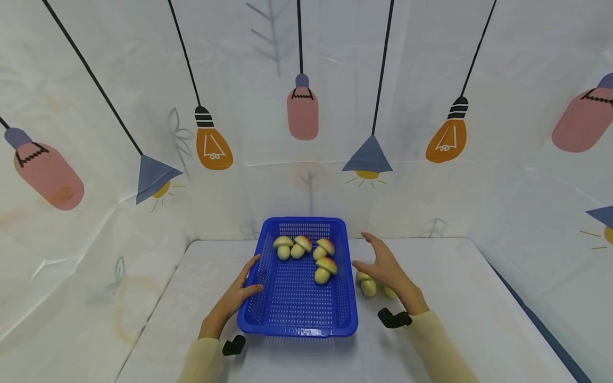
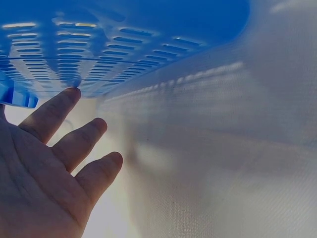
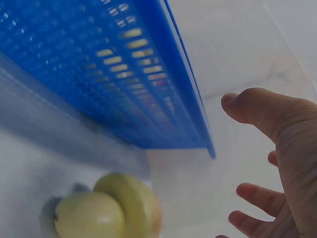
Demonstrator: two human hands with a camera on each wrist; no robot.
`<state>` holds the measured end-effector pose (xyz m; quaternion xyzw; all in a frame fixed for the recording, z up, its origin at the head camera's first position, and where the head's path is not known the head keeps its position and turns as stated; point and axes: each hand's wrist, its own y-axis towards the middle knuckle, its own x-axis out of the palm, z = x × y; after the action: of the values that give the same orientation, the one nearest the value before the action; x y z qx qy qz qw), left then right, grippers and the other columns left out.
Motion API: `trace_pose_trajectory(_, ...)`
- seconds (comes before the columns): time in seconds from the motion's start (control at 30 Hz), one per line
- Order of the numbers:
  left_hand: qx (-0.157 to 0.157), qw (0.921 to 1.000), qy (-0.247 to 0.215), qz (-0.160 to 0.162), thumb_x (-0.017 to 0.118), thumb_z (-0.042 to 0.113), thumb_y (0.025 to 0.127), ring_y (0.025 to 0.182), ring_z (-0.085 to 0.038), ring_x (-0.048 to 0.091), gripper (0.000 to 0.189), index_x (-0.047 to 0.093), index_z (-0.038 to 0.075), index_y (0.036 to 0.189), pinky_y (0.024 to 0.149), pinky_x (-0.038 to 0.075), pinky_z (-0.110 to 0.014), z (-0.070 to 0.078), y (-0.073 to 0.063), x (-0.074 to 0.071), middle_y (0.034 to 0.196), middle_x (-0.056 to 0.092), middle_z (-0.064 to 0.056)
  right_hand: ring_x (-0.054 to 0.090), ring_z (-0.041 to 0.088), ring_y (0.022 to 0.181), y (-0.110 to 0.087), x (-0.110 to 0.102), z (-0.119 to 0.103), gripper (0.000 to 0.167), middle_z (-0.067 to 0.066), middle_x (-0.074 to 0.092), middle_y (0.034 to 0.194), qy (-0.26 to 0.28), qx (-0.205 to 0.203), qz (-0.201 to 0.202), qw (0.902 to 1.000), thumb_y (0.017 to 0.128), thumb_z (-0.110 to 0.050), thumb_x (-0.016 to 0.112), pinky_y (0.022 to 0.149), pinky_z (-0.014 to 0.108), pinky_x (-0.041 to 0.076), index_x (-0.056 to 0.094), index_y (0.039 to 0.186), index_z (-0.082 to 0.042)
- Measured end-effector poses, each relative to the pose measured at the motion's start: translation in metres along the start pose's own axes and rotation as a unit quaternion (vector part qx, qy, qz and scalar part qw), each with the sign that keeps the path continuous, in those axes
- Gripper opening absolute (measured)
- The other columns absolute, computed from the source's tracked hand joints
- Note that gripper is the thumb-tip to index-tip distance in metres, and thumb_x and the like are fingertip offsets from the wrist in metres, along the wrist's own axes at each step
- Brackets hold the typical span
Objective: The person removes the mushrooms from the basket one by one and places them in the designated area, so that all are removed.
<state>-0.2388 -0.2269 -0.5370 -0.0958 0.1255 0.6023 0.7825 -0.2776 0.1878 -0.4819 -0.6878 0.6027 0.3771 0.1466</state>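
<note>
A blue plastic basket (image 1: 287, 314) with slotted walls lies on the table. Inside it are several toy mushrooms (image 1: 323, 270) with pale stems and yellow-red caps, grouped toward the far end and right side. My left hand (image 1: 233, 295) is at the basket's left wall, its fingers spread in the left wrist view, one fingertip touching or very near the slots. To the right of the basket hovers my right hand (image 1: 387, 268), fingers apart and nothing held. Beneath it, more mushrooms (image 1: 367, 285) lie on the table, partly hidden by the hand; one mushroom (image 3: 94, 213) shows beside the basket in the right wrist view.
The white table (image 1: 479, 319) reaches back to a pale wall sheet (image 1: 268, 186) printed with hanging lamps and bulbs. A black strap piece (image 1: 394, 318) is on the right wrist, and another black piece (image 1: 234, 345) is on the left.
</note>
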Motion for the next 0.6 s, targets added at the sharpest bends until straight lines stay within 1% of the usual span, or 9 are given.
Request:
trace_pose_trajectory(0.1,-0.003,1.0,0.0,0.0,0.059,0.016,0.097,0.144,-0.055,0.035,0.082,0.016,0.03,0.166,0.104,0.044,-0.067,0.001,0.0,0.0,0.17,0.012,-0.022,0.042,0.049,0.143,0.001,0.009,-0.007,0.087,0.029,0.044,0.155,0.008,-0.004,-0.005,0.9999,0.087,-0.031,0.079,0.112,0.068,0.036,0.036,0.157,-0.002)
trace_pose_trajectory(0.23,-0.007,1.0,0.002,0.002,0.06,0.017,0.096,0.143,-0.055,0.036,0.083,0.016,0.031,0.165,0.104,0.044,-0.067,0.0,0.0,0.001,0.17,0.013,-0.022,0.041,0.049,0.144,0.003,0.021,-0.017,0.087,0.028,0.044,0.156,0.004,-0.023,-0.021,0.9995,0.086,-0.032,0.08,0.112,0.068,0.035,0.038,0.156,-0.002)
trace_pose_trajectory(0.33,-0.009,0.9999,0.002,0.006,0.06,0.019,0.095,0.144,-0.054,0.035,0.083,0.017,0.033,0.165,0.106,0.042,-0.068,0.0,0.001,0.0,0.17,0.014,-0.021,0.04,0.048,0.145,0.005,0.028,-0.024,0.086,0.026,0.044,0.157,0.002,-0.037,-0.027,0.9989,0.087,-0.031,0.08,0.113,0.066,0.036,0.038,0.155,0.0)
trace_pose_trajectory(0.4,-0.008,0.9999,0.003,0.007,0.061,0.019,0.095,0.144,-0.054,0.035,0.083,0.017,0.033,0.165,0.106,0.041,-0.068,0.0,0.0,0.0,0.17,0.013,-0.021,0.041,0.047,0.145,0.007,0.031,-0.03,0.085,0.024,0.044,0.157,0.005,-0.042,-0.028,0.9987,0.087,-0.031,0.08,0.113,0.065,0.037,0.038,0.156,0.0)
trace_pose_trajectory(0.47,-0.003,1.0,0.002,0.002,0.061,0.018,0.095,0.143,-0.055,0.035,0.083,0.017,0.03,0.165,0.105,0.042,-0.068,0.0,0.0,0.0,0.17,0.013,-0.023,0.041,0.045,0.145,0.009,0.033,-0.037,0.085,0.022,0.045,0.157,0.012,-0.043,-0.028,0.9986,0.088,-0.031,0.08,0.113,0.064,0.038,0.038,0.156,-0.002)
trace_pose_trajectory(0.6,-0.005,1.0,0.007,0.005,0.061,0.018,0.096,0.144,-0.056,0.035,0.083,0.017,0.03,0.165,0.105,0.041,-0.069,-0.001,0.0,-0.001,0.17,0.012,-0.023,0.042,0.046,0.144,0.013,0.035,-0.048,0.085,0.024,0.045,0.156,0.017,-0.059,-0.024,0.9978,0.087,-0.031,0.08,0.112,0.065,0.038,0.039,0.155,-0.002)
